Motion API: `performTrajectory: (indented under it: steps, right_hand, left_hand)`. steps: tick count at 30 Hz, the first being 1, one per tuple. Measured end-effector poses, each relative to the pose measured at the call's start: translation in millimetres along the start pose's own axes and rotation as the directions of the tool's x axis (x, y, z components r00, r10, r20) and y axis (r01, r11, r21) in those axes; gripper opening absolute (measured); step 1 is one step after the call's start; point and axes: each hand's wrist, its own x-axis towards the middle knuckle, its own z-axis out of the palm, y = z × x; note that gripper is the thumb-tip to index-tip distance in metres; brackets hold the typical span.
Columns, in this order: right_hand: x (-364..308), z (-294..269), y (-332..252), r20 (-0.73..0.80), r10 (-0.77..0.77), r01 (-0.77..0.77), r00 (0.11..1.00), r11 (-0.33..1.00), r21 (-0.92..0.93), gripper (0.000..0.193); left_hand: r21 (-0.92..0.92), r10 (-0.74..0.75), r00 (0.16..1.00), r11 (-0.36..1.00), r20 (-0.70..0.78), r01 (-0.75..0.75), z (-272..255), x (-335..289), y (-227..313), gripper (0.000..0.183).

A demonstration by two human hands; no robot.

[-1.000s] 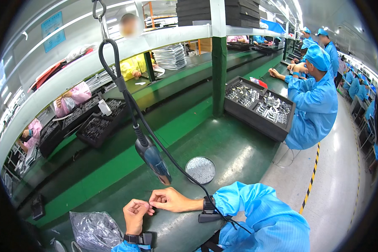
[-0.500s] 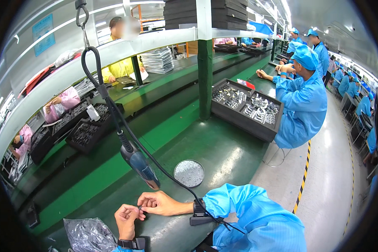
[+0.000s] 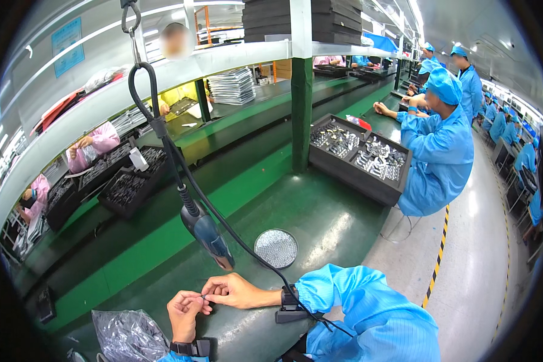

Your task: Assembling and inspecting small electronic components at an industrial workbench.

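Observation:
My left hand point(image 3: 184, 311) and my right hand point(image 3: 234, 291) meet low over the green bench, fingertips pinched together. Between them is a small dark part point(image 3: 204, 297), mostly hidden by the fingers, its kind too small to make out. Just beyond my hands hangs a dark blue corded electric screwdriver point(image 3: 206, 234), tip down, held by no one. A round shallow dish point(image 3: 276, 248) of small shiny clear pieces lies to its right. Close to my left wrist is a crumpled clear plastic bag point(image 3: 130, 335).
At the far right of the green bench point(image 3: 320, 208), a black tray point(image 3: 357, 186) of metal parts stands beside a green post point(image 3: 301, 114). A co-worker in blue point(image 3: 437, 148) sits past it. The screwdriver's cord point(image 3: 238, 242) crosses over my right wrist. More black trays point(image 3: 123, 192) lie across the line.
The view has shifted slightly, so the surroundings sit a little lower and further right. Both hands keep the same pinch on the small part, with slight finger movement.

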Motion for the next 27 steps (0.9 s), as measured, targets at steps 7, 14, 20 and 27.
performTrajectory:
  steps: [7,14,20,27]
  right_hand:
    - [-1,-3,-3,0.025,0.007,-0.007,1.0,1.0,-0.028,0.012]
    - [1,-2,6,0.034,-0.029,0.03,0.999,0.999,-0.013,0.013]
    - [2,-1,15,0.022,0.005,-0.005,1.0,1.0,0.006,0.014]
    - [1,-2,12,0.052,0.052,-0.051,0.997,0.998,-0.022,0.015]
  left_hand:
    - [0.007,0.011,1.0,1.0,0.013,-0.011,-3,2,-2,0.011]
    - [0.028,0.023,1.0,0.999,-0.001,-0.023,-1,2,0,0.01]
    - [0.023,0.023,1.0,0.999,0.012,-0.023,-1,2,-1,0.01]
    - [0.007,0.021,1.0,1.0,0.012,-0.021,-3,1,-3,0.009]
